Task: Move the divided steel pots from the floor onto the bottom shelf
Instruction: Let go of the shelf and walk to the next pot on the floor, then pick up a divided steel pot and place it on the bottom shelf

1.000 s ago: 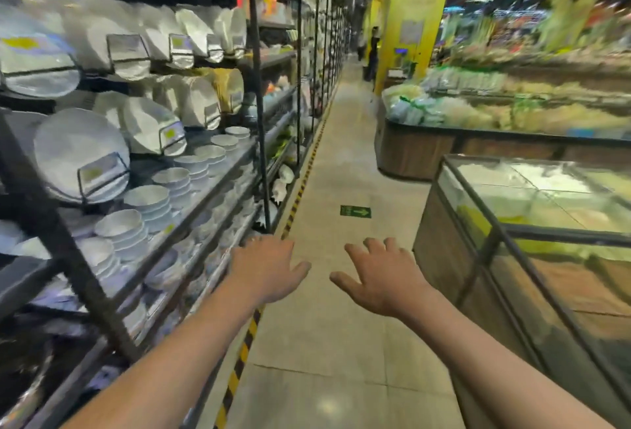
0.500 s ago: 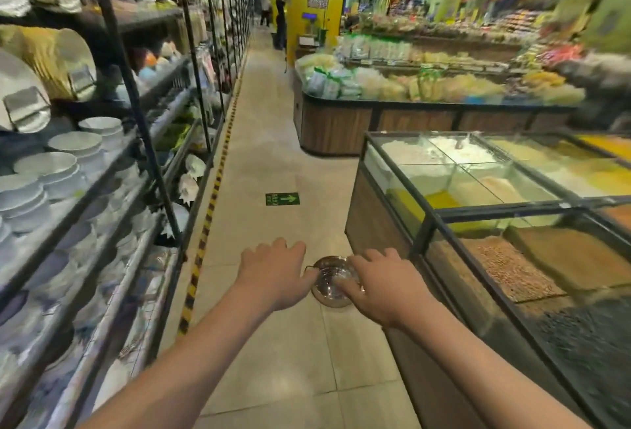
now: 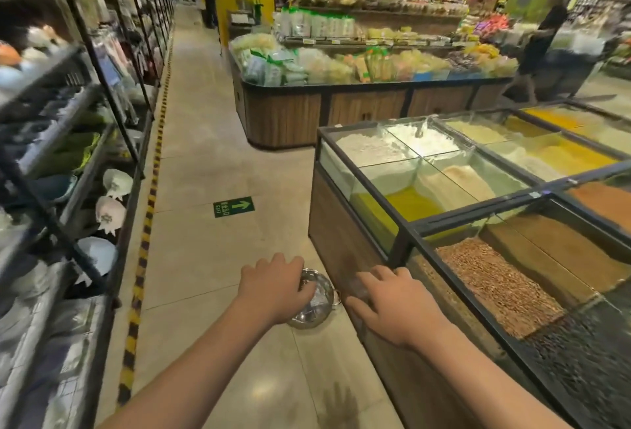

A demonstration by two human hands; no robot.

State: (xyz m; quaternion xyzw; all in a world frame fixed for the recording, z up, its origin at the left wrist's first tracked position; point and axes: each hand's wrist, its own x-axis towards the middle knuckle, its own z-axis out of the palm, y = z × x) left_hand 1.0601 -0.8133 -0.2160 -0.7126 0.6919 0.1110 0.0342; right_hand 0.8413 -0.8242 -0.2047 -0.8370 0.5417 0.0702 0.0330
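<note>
- The round, shiny divided steel pot (image 3: 316,305) sits on the beige tiled floor (image 3: 211,258), against the wooden grain counter (image 3: 333,224).
- Our left hand (image 3: 273,287) hovers over its rim, fingers curled, seemingly gripping nothing; our right hand (image 3: 392,302) is spread, empty.
- We judge it rigid, light, slippery: take the side handles.

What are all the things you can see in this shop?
steel pot: one, shiny silver, on the floor by the wooden base of the bin counter, partly hidden by the left hand
glass-topped bin counter: one, black frame, wood base, right side, holding white, yellow and brown grains
exit sticker: one, green, on the floor
striped tape: one line, yellow and black, along the shelves
shelving rack: black, left, blurred dishes on it
packaged-food stand: one, wood-sided, beyond the bins
left hand: over the pot, grip unclear
right hand: open, in front of the counter's side
</note>
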